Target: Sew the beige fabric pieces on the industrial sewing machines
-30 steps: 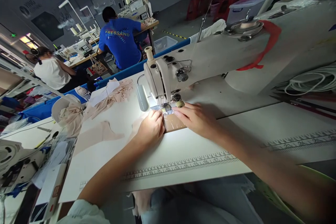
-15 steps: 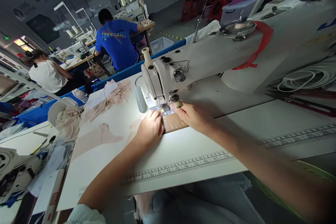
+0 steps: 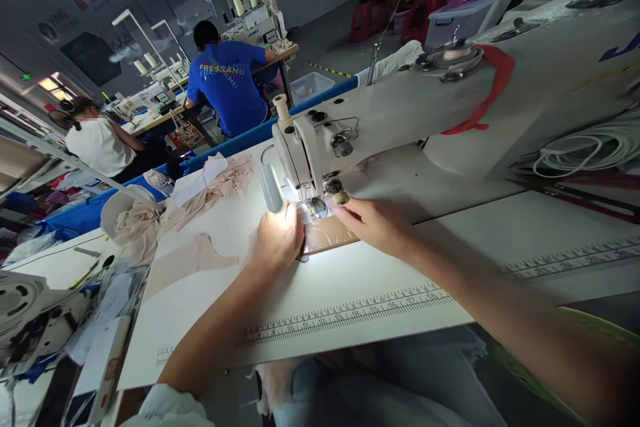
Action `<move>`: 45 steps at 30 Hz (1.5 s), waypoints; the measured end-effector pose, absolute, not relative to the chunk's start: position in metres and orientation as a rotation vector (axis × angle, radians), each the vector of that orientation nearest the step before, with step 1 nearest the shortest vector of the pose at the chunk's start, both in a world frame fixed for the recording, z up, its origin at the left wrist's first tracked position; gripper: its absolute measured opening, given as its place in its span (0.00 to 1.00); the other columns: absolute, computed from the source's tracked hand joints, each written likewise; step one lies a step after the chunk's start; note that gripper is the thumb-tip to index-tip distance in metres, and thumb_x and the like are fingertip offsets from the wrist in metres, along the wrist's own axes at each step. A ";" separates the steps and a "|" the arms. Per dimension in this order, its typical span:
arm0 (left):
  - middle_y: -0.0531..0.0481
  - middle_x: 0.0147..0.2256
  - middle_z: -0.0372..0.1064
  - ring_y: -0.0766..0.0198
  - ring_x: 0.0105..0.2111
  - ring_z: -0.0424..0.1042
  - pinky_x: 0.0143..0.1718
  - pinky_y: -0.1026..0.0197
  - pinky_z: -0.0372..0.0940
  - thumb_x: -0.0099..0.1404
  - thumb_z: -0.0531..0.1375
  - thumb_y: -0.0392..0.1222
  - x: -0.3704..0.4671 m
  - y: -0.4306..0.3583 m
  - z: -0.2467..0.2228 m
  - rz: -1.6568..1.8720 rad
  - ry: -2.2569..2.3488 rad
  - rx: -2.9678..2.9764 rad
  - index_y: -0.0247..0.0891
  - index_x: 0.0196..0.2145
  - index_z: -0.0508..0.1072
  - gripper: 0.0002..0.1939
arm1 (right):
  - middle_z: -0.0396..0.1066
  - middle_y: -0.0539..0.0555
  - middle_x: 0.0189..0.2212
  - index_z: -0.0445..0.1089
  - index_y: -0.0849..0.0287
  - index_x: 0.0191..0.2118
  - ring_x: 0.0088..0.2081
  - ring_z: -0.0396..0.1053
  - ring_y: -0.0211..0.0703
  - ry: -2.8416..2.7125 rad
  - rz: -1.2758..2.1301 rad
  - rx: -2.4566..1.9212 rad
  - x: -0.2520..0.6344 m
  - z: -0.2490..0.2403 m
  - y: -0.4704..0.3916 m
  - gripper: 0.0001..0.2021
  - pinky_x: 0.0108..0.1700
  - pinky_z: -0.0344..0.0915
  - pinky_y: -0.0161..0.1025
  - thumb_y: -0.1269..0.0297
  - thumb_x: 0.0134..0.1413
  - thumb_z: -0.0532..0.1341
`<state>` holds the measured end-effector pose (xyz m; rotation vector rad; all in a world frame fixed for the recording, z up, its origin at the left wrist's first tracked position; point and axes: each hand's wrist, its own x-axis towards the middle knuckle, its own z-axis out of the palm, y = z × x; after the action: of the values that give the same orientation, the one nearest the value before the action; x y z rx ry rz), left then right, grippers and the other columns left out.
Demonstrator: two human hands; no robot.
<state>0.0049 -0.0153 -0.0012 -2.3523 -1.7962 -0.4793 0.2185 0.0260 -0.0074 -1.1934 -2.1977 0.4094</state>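
The white sewing machine [image 3: 313,147] stands before me, its lamp lighting the needle area [image 3: 316,207]. My left hand [image 3: 277,239] is closed, just left of the needle and below the grey lamp [image 3: 271,188]. What it holds is hidden; a small dark loop [image 3: 303,257] shows beneath it. My right hand [image 3: 373,221] is at the right of the needle, fingers pressed together by a yellowish round knob [image 3: 341,198]. I cannot make out what is between those fingertips. A brown shiny plate [image 3: 327,235] lies between the hands.
A pale pink cut fabric piece [image 3: 197,259] lies on the white table [image 3: 350,320]; crumpled beige fabric [image 3: 220,185] is behind it. A printed ruler [image 3: 350,313] runs along the front edge. Coiled white tubing [image 3: 590,147] sits at right. Two people work at machines beyond.
My left hand has shifted left, away from the needle, uncovering more of the brown plate. My right hand stays by the knob. The view has shifted slightly.
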 end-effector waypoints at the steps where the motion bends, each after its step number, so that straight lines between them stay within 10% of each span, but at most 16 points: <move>1: 0.42 0.36 0.70 0.56 0.36 0.71 0.34 0.59 0.67 0.66 0.54 0.34 0.003 -0.016 0.003 -0.435 -1.901 -2.291 0.36 0.36 0.70 0.06 | 0.70 0.50 0.24 0.71 0.55 0.34 0.24 0.62 0.40 -2.238 0.425 -1.155 0.216 -0.007 0.021 0.12 0.28 0.54 0.35 0.61 0.63 0.52; 13: 0.53 0.24 0.66 0.66 0.26 0.63 0.29 0.64 0.57 0.61 0.57 0.48 -0.028 -0.059 0.066 -1.093 -2.518 -2.597 0.36 0.25 0.70 0.13 | 0.70 0.63 0.42 0.69 0.61 0.44 0.41 0.69 0.56 -2.343 0.479 -1.398 0.146 0.008 -0.014 0.18 0.41 0.62 0.44 0.52 0.55 0.65; 22: 0.58 0.21 0.57 0.71 0.21 0.58 0.23 0.68 0.54 0.60 0.61 0.61 -0.057 -0.109 0.080 -1.888 -2.610 -2.239 0.37 0.29 0.65 0.22 | 0.72 0.53 0.32 0.68 0.57 0.31 0.35 0.69 0.42 -2.301 0.695 -1.006 0.139 0.009 -0.004 0.10 0.37 0.61 0.35 0.65 0.62 0.53; 32: 0.53 0.26 0.68 0.63 0.29 0.67 0.29 0.63 0.56 0.65 0.58 0.42 -0.092 -0.133 0.031 -0.432 -2.603 -2.076 0.38 0.27 0.70 0.09 | 0.64 0.51 0.21 0.61 0.57 0.23 0.25 0.61 0.42 -2.426 0.287 -0.923 0.179 -0.003 -0.002 0.13 0.32 0.51 0.39 0.67 0.60 0.51; 45: 0.47 0.47 0.75 0.60 0.47 0.72 0.44 0.62 0.70 0.66 0.54 0.25 -0.120 -0.115 0.003 -0.047 -2.041 -2.085 0.39 0.45 0.75 0.16 | 0.66 0.54 0.28 0.64 0.57 0.29 0.28 0.65 0.44 -2.414 -0.053 -1.067 0.203 -0.012 0.003 0.10 0.30 0.53 0.41 0.70 0.61 0.51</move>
<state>-0.1196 -0.1154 0.0034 -2.0853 -2.0410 -0.0471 0.2032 0.0028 -0.0124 -1.0669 -2.4135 -0.0532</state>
